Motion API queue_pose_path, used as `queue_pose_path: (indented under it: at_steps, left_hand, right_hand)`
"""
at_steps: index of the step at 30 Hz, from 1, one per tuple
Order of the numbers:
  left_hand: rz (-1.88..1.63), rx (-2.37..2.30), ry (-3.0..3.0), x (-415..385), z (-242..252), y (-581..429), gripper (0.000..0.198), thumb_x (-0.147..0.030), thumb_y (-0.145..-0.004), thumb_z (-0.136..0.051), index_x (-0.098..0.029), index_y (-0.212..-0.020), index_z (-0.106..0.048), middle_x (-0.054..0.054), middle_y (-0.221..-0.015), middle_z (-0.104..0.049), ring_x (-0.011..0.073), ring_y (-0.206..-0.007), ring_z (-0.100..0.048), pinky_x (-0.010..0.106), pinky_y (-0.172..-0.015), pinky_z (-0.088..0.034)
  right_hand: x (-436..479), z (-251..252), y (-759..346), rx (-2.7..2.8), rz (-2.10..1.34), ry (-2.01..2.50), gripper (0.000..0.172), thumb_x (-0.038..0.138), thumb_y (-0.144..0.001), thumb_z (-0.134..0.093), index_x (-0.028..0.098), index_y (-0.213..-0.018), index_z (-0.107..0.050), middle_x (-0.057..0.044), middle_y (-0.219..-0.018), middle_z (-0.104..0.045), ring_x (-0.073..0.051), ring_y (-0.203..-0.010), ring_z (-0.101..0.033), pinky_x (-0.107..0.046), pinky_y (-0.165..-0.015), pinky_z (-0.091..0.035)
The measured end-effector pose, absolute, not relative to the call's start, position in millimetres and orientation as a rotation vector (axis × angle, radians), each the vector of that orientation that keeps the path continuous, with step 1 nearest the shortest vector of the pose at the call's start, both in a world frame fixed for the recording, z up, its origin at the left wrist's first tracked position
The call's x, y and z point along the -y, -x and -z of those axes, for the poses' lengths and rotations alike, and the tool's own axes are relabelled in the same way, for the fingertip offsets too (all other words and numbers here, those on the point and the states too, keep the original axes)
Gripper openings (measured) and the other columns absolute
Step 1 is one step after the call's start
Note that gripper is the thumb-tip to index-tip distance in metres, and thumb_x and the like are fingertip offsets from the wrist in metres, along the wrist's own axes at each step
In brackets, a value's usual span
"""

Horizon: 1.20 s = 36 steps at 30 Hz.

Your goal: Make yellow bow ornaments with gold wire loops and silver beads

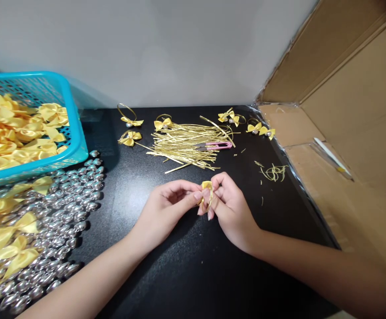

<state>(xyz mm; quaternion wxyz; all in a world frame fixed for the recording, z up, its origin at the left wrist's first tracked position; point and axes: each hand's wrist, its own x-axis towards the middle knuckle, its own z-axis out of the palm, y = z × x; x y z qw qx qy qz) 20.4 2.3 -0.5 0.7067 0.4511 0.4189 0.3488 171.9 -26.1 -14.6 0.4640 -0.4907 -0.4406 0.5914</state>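
Observation:
Between both hands, above the black table, is a yellow ribbon bow (pixel 206 184) with a loop of gold twist tie (pixel 210 200) on it. My left hand (pixel 171 206) is closed, its thumb and fingers pinching the bow's left side. My right hand (pixel 229 206) is closed on the bow and loop from the right, fingertips meeting those of the left. Part of the bow is hidden behind the fingers. Just beyond the hands lies a heap of gold twist ties (pixel 179 146), with pink-handled thread snips (pixel 218 145) on top.
A blue basket (pixel 80 141) of yellow bows (pixel 10 133) stands at left. Silver beads (pixel 56 235) and more bows (pixel 13 252) spread before it. Looped bows (pixel 131 138) sit around the heap. Tie scraps (pixel 274 172) lie at right, beside cardboard (pixel 352 110) holding a white pen-like tool (pixel 332 157).

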Motion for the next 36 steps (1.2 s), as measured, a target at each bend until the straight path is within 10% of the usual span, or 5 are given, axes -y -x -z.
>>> queue_pose_path:
  at_steps: [36]
  left_hand:
    - [-0.979, -1.093, -1.102, 3.6, -3.3, -23.1, 0.008, -0.024, -0.083, -0.067, -0.017, -0.079, -0.065, -0.002, -0.073, -0.062, 0.0085, -0.064, -0.054, 0.016, -0.059, -0.045]
  right_hand:
    - [25.0, -1.4, -172.7, 1.238, -1.253, 1.463, 0.015, 0.029, -0.079, -0.063, 0.016, -0.071, -0.063, 0.008, -0.048, -0.037, -0.006, -0.045, -0.029, -0.023, -0.044, -0.024]
